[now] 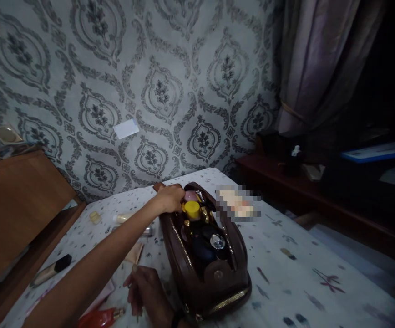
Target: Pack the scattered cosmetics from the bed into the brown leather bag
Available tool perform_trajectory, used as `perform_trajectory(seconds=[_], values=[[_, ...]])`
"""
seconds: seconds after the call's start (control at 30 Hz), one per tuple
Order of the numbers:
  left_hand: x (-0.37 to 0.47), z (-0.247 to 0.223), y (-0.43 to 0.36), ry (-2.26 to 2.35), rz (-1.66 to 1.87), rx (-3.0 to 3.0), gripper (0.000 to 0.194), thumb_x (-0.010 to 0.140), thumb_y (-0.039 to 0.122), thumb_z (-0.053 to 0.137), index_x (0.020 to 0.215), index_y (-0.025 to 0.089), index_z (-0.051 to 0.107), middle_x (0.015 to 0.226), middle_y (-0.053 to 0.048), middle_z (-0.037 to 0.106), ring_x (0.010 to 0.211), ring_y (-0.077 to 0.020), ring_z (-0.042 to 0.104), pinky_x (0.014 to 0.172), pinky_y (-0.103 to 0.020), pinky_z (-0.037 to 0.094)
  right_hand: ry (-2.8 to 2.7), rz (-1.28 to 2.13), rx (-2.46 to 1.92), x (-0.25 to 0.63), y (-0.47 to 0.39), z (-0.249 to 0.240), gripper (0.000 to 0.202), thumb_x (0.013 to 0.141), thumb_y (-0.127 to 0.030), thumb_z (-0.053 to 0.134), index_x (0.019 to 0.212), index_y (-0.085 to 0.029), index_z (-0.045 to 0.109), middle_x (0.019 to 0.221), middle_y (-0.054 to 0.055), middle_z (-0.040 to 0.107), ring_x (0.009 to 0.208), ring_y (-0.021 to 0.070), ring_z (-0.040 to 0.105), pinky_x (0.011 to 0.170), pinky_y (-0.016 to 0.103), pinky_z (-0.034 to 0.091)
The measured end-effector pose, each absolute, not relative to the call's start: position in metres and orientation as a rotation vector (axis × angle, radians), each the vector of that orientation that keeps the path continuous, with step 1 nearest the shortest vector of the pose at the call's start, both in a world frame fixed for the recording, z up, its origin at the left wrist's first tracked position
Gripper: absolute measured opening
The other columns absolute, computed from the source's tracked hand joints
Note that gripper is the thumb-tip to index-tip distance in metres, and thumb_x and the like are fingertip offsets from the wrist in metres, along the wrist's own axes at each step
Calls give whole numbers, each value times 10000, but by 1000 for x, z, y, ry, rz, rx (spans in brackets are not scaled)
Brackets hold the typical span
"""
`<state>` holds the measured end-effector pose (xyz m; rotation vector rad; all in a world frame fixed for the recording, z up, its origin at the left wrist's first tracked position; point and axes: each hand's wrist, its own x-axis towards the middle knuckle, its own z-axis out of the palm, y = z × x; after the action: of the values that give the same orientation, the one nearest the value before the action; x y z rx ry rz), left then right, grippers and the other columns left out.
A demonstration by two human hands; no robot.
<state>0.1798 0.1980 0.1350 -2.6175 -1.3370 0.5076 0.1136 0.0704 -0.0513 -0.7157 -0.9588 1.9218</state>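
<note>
An open brown bag (214,291) lies on the patterned white cloth, filled with several cosmetic items, among them a yellow-lidded jar (192,209) and a clear faceted cap (217,241). My left hand (172,198) reaches to the bag's far left rim, its fingers closed at the edge beside the jar; the fingertips are partly hidden. Lower down, left of the bag, my right hand (146,289) hangs loosely curled with fingers apart, just below a beige tube (134,252). Nothing shows clearly between those fingers.
Left of my left arm lie a black-capped bottle (52,269) and a small cream item (95,217). A red bottle (98,317) is at the bottom, a pale tube (121,218) beyond the arm. Wooden furniture (23,196) stands left; a dark red shelf (262,171) stands right.
</note>
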Motion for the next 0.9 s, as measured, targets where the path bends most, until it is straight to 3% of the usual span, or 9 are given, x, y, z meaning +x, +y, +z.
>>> perform_trajectory(seconds=[0.3, 0.57, 0.9], values=[[181, 138, 194, -1354, 505, -2605, 246, 757, 284, 697, 983, 189, 673, 1220, -99, 676, 1095, -278, 654, 897, -356, 504, -972, 1924, -717, 115, 70, -49, 818, 563, -973, 445, 718, -175, 539, 460, -55, 494, 311, 59, 404, 323, 219, 186], [180, 137, 194, -1360, 542, -2599, 284, 744, 315, 718, 1001, 197, 687, 1225, -98, 674, 1109, -297, 647, 853, -349, 511, -971, 1918, -710, 117, 67, -48, 762, 635, -931, 471, 720, -177, 534, 470, -56, 498, 322, 59, 405, 345, 223, 186], [181, 140, 192, -1359, 593, -2593, 324, 743, 360, 738, 1032, 216, 700, 1154, -78, 704, 1085, -276, 657, 863, -342, 511, -978, 1912, -722, 116, 68, -48, 780, 619, -944, 452, 716, -176, 541, 460, -58, 497, 306, 54, 395, 329, 224, 185]])
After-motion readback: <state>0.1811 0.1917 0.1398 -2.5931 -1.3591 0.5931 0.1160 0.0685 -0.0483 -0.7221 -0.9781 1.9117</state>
